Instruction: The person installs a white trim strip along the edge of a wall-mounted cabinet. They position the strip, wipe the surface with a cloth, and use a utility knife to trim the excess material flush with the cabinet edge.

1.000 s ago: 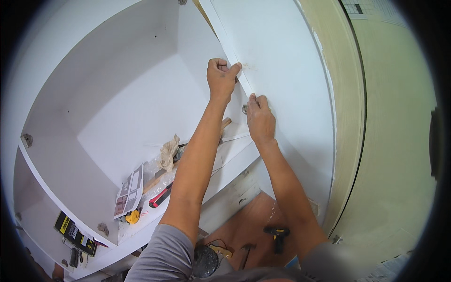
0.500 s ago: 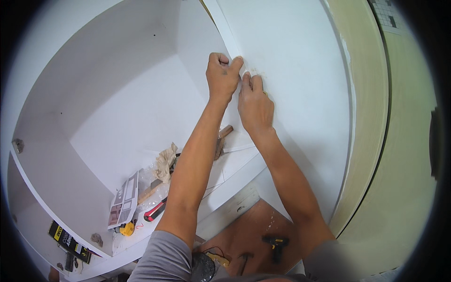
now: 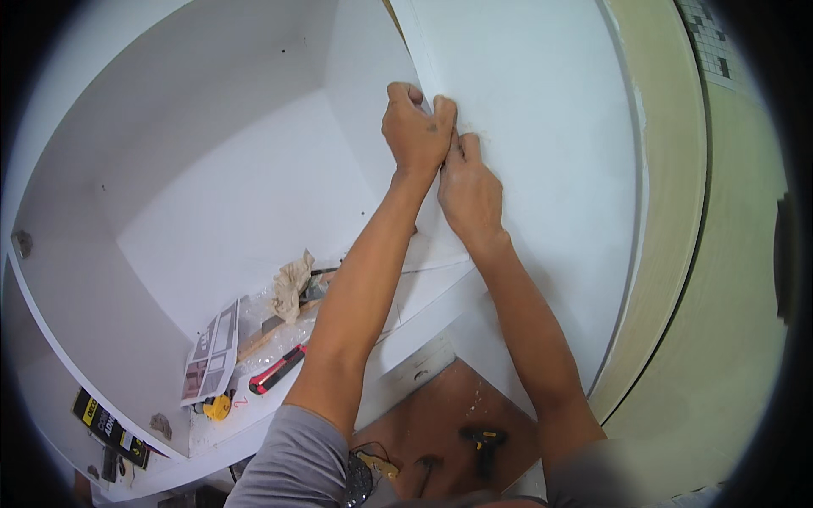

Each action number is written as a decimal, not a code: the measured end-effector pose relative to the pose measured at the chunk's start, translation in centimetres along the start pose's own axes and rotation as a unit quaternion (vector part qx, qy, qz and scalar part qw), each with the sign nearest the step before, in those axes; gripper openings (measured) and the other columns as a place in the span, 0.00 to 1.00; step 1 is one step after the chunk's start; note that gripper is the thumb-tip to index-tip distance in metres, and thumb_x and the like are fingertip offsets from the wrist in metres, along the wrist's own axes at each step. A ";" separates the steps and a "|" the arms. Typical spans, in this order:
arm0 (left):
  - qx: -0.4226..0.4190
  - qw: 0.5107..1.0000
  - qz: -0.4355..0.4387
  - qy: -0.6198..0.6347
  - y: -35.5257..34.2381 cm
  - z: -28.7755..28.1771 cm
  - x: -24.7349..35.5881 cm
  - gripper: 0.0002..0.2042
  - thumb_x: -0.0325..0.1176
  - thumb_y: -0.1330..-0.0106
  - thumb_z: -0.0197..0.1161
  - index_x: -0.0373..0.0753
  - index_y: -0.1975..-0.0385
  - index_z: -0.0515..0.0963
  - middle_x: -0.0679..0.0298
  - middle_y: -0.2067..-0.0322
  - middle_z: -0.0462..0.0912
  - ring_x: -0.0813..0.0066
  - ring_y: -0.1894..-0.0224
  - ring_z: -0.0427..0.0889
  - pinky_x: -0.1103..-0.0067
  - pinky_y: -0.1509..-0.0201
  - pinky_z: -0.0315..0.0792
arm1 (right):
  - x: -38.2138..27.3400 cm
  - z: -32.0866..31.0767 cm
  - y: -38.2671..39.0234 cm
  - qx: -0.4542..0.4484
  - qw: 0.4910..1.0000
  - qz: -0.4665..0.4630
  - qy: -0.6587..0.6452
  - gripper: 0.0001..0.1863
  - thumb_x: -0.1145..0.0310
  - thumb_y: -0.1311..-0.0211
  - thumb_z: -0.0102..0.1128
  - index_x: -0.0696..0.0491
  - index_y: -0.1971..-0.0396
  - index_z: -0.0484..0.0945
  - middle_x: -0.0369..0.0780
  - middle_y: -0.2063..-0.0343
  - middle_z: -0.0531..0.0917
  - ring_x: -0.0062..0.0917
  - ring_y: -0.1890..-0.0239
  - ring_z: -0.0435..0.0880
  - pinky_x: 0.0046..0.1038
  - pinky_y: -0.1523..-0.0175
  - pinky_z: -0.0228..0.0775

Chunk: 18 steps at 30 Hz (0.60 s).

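Both hands work on the front edge of a white cabinet side panel (image 3: 417, 52). My left hand (image 3: 415, 127) is closed over that edge, its fingers curled on the inner side and the thumb toward the outer face. Just below it, my right hand (image 3: 472, 186) is closed, fingertips pressed together against the edge and nearly touching the left hand. Anything small between the right fingertips is hidden. A thin brownish line (image 3: 395, 21) shows along the panel's edge above the hands. Faint smudges mark the white outer face (image 3: 533, 169) beside the right fingertips.
On the cabinet's bottom board lie a red-and-black utility knife (image 3: 278, 370), crumpled tan paper (image 3: 293, 284), a printed leaflet (image 3: 212, 356) and a yellow tape measure (image 3: 218, 407). Below, on a brown surface, are a cordless drill (image 3: 484, 444) and a hammer (image 3: 428, 470). A cream door (image 3: 737, 296) stands right.
Both hands have shifted slightly right in view and stay at the panel's edge, closer together. The view has moved a little, so the cabinet and tools appear shifted.
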<state>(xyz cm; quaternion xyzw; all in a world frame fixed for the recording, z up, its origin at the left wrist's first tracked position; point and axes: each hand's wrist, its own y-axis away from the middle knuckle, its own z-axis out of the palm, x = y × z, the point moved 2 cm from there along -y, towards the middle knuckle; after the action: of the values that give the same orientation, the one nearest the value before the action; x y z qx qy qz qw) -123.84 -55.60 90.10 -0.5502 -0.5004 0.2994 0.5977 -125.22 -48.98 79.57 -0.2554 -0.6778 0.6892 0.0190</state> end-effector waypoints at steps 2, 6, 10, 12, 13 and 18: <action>-0.004 1.000 -0.005 -0.003 -0.1 0.1 0.1 0.18 0.37 0.41 0.69 0.35 0.61 0.69 0.57 0.73 0.77 0.62 0.72 0.78 0.65 0.64 0.75 | 0.2 -0.1 -0.1 -0.005 1.000 0.002 -0.017 0.21 0.74 0.28 0.57 0.61 0.38 0.76 0.45 0.53 0.78 0.45 0.70 0.86 0.43 0.66 0.81; -0.006 1.000 0.007 -0.024 -1.0 -0.2 0.3 0.18 0.38 0.40 0.68 0.35 0.60 0.69 0.54 0.71 0.80 0.57 0.69 0.81 0.62 0.61 0.76 | 0.0 -0.6 -0.6 -0.027 0.999 0.001 0.025 0.27 0.76 0.31 0.55 0.64 0.33 0.70 0.47 0.51 0.77 0.43 0.69 0.88 0.42 0.63 0.85; -0.013 0.999 0.016 -0.027 -1.7 -0.3 0.6 0.20 0.39 0.39 0.68 0.34 0.57 0.69 0.48 0.67 0.83 0.52 0.66 0.84 0.59 0.58 0.78 | -0.9 -1.0 -0.8 -0.059 0.997 0.025 0.051 0.28 0.74 0.29 0.53 0.63 0.30 0.68 0.47 0.50 0.78 0.43 0.69 0.88 0.42 0.64 0.84; -0.017 1.000 -0.012 -0.020 -2.4 -0.6 1.2 0.21 0.40 0.39 0.68 0.34 0.56 0.69 0.48 0.68 0.84 0.52 0.66 0.85 0.60 0.56 0.78 | -0.9 -1.0 -1.1 -0.061 0.996 0.027 0.062 0.27 0.73 0.27 0.53 0.62 0.30 0.67 0.46 0.50 0.77 0.43 0.70 0.88 0.42 0.65 0.84; -0.017 0.999 -0.026 -0.016 -2.9 -0.8 1.3 0.21 0.41 0.39 0.68 0.34 0.55 0.69 0.47 0.68 0.84 0.52 0.66 0.85 0.60 0.56 0.79 | -1.0 -0.9 -1.2 -0.059 0.996 0.024 0.062 0.27 0.73 0.27 0.53 0.62 0.30 0.67 0.46 0.50 0.77 0.42 0.70 0.88 0.42 0.65 0.84; 0.001 1.000 0.006 -0.003 -6.2 -1.4 1.3 0.22 0.41 0.40 0.70 0.33 0.55 0.71 0.54 0.72 0.82 0.59 0.70 0.83 0.65 0.60 0.78 | -1.6 -1.4 -1.5 -0.044 0.997 0.007 0.057 0.25 0.71 0.25 0.54 0.63 0.31 0.69 0.46 0.50 0.78 0.41 0.71 0.88 0.42 0.66 0.83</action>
<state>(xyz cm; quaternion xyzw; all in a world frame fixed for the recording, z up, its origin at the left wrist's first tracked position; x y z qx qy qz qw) -123.34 -56.27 96.50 -0.5518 -0.4986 0.3055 0.5946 -123.83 -48.19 81.57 -0.2999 -0.7032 0.6433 0.0415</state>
